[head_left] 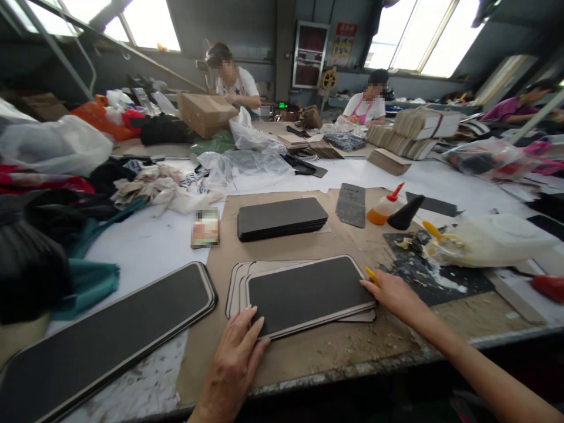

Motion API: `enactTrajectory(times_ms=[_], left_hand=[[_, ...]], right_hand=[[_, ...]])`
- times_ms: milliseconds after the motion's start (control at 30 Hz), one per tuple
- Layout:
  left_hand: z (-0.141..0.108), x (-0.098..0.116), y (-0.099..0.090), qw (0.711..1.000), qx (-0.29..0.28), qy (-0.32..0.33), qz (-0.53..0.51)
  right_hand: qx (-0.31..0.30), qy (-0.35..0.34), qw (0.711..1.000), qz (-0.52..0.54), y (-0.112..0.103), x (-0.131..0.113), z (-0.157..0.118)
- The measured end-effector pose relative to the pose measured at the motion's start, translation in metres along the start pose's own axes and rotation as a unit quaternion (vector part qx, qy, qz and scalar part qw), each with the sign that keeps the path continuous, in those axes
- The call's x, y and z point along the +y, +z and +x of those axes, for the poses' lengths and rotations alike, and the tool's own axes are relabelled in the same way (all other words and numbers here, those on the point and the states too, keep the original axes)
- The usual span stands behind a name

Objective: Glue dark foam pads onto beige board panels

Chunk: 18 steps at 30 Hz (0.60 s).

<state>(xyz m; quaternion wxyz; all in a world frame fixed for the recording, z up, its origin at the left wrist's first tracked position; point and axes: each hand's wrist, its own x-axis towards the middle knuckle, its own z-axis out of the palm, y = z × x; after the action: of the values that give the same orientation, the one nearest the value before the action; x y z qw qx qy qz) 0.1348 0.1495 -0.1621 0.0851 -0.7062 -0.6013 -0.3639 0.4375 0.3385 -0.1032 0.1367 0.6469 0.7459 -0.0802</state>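
A dark rectangular panel with a pale border [308, 291] lies on top of a fanned stack of pale, round-cornered boards [239, 288]. My left hand [235, 358] rests at its lower left corner, fingers stretched and touching the edge. At the right end, my right hand [394, 294] is closed around a small yellow tool [371, 274], of which only the tip shows; its fingertips also touch the panel's edge. Behind sits a neat pile of plain dark panels [282, 217]. To the left, a pile of longer bordered panels [118, 332] reaches past the table's near side.
Right of the panels stand an orange glue bottle with a red nozzle [385, 205] and a black cone [406, 213]. A plastic bag of glue [489, 241] with a yellow-handled spreader [434, 230] lies on a smeared dark board [453, 279]. Cloth scraps [154, 188] lie left; co-workers sit beyond.
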Motion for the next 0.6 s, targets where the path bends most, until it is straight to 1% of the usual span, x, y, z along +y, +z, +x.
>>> enactTrajectory(times_ms=[67,100,167,200,233,300,333,367,400,467,533,600], left_hand=[[-0.002,0.005,-0.005,0.993,0.018,-0.113,-0.029],[-0.002,0.007,-0.008,0.983,0.026,-0.174,-0.053],[0.002,0.008,-0.012,0.948,0.023,-0.295,-0.118],[0.004,0.007,-0.015,0.922,0.012,-0.355,-0.156],[0.008,0.005,-0.016,0.888,-0.005,-0.412,-0.202],[0.016,0.001,-0.02,0.816,-0.033,-0.495,-0.296],[0.019,-0.002,-0.021,0.787,-0.042,-0.518,-0.332],[0.022,-0.005,-0.022,0.767,-0.046,-0.531,-0.357],[0.024,-0.008,-0.023,0.756,-0.047,-0.537,-0.372],[0.027,-0.015,-0.025,0.753,-0.034,-0.545,-0.369],[0.029,-0.024,-0.027,0.745,-0.018,-0.558,-0.364],[0.03,-0.031,-0.03,0.734,-0.012,-0.571,-0.368]], right_hand=[[0.007,-0.009,1.0,-0.004,0.004,0.005,0.0],[0.008,-0.016,1.0,-0.002,0.005,0.008,0.0],[0.011,-0.027,1.0,0.006,0.006,0.01,0.001],[0.013,-0.03,0.999,0.013,0.005,0.009,0.001],[0.016,-0.033,0.999,0.02,0.004,0.008,0.001],[0.014,-0.042,0.998,0.038,0.002,0.003,0.001],[0.011,-0.05,0.998,0.049,0.002,0.0,0.001],[0.008,-0.058,0.997,0.058,0.002,-0.002,0.002],[0.005,-0.066,0.996,0.068,0.005,-0.003,0.004],[0.005,-0.075,0.993,0.088,0.015,0.001,0.014],[0.011,-0.091,0.988,0.124,0.031,0.008,0.031],[0.045,-0.12,0.977,0.168,0.045,0.013,0.048]])
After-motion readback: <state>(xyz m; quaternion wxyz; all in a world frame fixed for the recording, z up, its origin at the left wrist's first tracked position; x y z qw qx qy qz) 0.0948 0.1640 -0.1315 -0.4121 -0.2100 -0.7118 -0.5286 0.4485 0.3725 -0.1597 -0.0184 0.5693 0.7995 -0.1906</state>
